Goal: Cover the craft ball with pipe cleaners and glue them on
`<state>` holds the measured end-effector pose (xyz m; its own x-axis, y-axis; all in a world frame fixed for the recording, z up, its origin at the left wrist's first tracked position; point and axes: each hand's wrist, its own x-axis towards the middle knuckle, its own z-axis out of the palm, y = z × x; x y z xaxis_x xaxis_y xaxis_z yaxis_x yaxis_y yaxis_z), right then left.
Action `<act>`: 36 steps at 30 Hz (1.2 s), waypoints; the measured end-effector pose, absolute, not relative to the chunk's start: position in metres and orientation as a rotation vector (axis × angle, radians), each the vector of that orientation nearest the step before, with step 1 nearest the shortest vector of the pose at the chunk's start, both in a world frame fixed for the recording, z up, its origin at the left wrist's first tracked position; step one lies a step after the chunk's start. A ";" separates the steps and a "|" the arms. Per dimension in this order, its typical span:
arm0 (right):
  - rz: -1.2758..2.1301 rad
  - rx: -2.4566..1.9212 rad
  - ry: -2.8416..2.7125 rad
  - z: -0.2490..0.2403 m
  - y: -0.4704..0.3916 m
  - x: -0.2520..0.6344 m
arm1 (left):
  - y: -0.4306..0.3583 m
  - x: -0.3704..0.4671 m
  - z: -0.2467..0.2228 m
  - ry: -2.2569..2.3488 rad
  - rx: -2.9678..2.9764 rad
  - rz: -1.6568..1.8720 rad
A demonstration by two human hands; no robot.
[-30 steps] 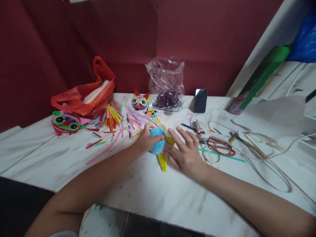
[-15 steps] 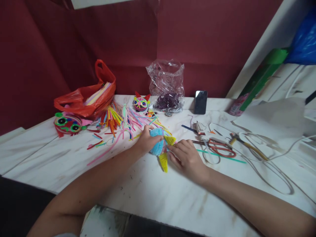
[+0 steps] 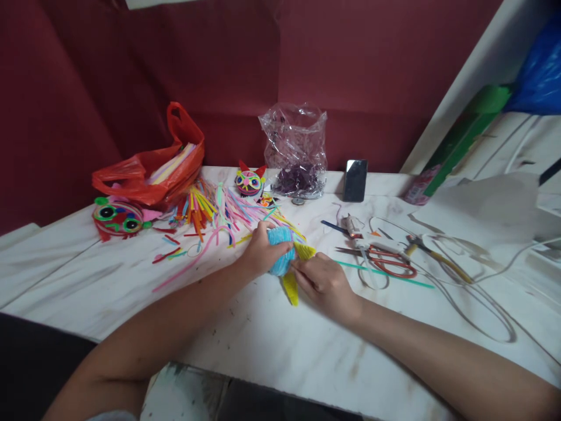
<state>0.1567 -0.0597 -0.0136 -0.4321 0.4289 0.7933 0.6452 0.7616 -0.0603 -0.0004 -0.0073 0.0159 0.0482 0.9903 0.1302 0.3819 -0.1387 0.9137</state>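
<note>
My left hand [image 3: 262, 250] is closed around a light-blue fuzzy pipe-cleaner figure [image 3: 280, 251], thumb across its front. Two yellow pointed pieces stick out on the figure's right side: an upper ear-like piece [image 3: 304, 251] and a lower one [image 3: 290, 288]. My right hand [image 3: 322, 280] has its fingers bent and pressed together against the figure's right side, between the yellow pieces. Whether those fingertips pinch a small part of it is hidden. Just beyond lies a heap of loose pipe cleaners [image 3: 236, 210] in many colours.
Right of my hands lie red-handled scissors [image 3: 390, 263], a glue gun [image 3: 355, 228], pliers [image 3: 442, 260] and looping cords. A red plastic bag [image 3: 131, 175], two finished figures [image 3: 118, 217], a clear bag [image 3: 300, 152] and a phone [image 3: 355, 181] line the back.
My right hand has moved slightly left, its fingers curling tighter against the blue figure. The left hand keeps its hold, and the figure has shifted very little.
</note>
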 end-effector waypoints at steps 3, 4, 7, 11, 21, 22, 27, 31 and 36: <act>-0.343 -0.816 -2.084 -0.017 -0.058 0.155 | -0.007 -0.002 0.014 1.386 1.612 1.087; -0.368 -0.820 -2.084 -0.017 -0.057 0.156 | -0.007 -0.003 0.013 1.371 1.598 1.090; -0.431 -0.822 -2.094 -0.016 -0.055 0.158 | -0.004 -0.005 0.009 1.324 1.529 1.110; -0.471 -0.803 -2.114 -0.014 -0.054 0.160 | -0.003 -0.005 0.009 1.315 1.484 1.119; -0.374 -0.767 -2.156 -0.016 -0.057 0.159 | -0.002 0.001 0.014 1.454 1.626 1.111; -0.373 -0.767 -2.158 -0.016 -0.057 0.159 | -0.001 0.002 0.013 1.455 1.637 1.111; -0.391 -0.766 -2.169 -0.015 -0.062 0.159 | 0.000 0.003 0.014 1.433 1.682 1.160; -0.303 -0.644 -2.041 -0.002 -0.063 0.169 | -0.002 0.001 0.016 1.361 1.696 1.167; -0.147 -0.918 -1.899 0.006 -0.039 0.189 | -0.002 -0.005 0.015 1.206 1.668 1.128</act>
<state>0.1887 -0.0394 0.0059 -0.2312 0.5319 0.8146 0.6511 0.7067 -0.2767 -0.0049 -0.0022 0.0152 0.1588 0.9638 0.2141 0.2780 -0.2517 0.9270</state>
